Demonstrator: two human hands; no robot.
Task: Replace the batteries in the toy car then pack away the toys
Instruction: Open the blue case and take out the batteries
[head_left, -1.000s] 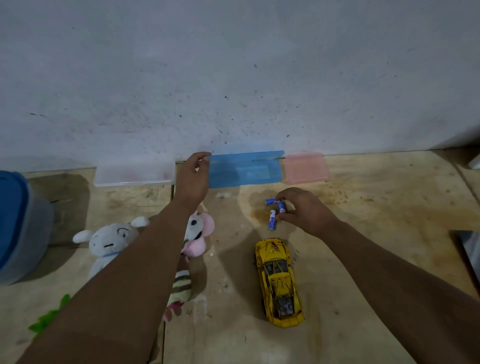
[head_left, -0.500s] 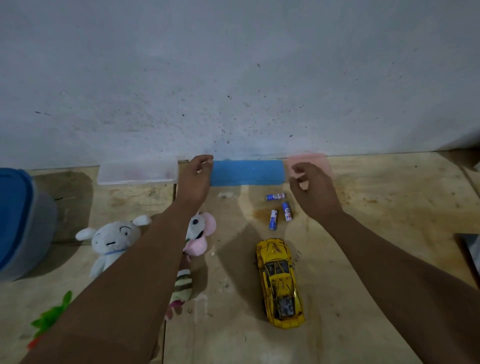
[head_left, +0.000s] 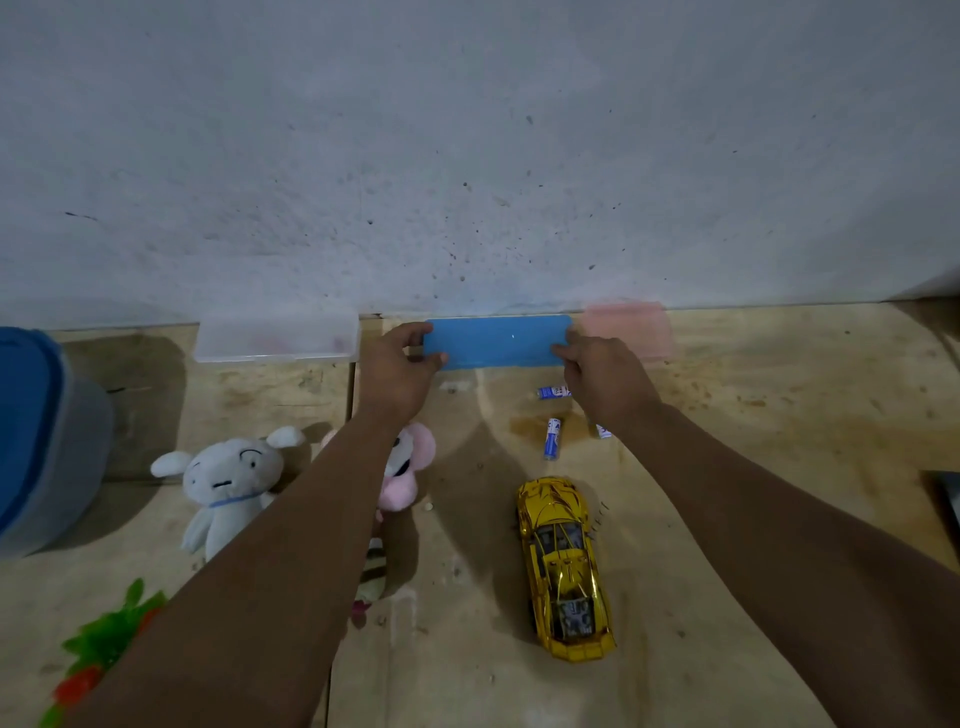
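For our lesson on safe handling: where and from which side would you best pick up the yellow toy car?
Grip the toy car across its middle, from above, fingers on its two long sides. It lies flat on the floor, nose toward the wall, narrow across and long, with open floor on both sides. Both hands are busy on the blue case.

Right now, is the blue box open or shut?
Shut. The blue box shows one flat lid face with no raised flap, and the left hand and right hand grip its two ends.

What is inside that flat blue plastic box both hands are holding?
Cannot tell: the flat blue plastic box looks closed, its opaque lid hiding any contents. Three batteries lie outside, nearby.
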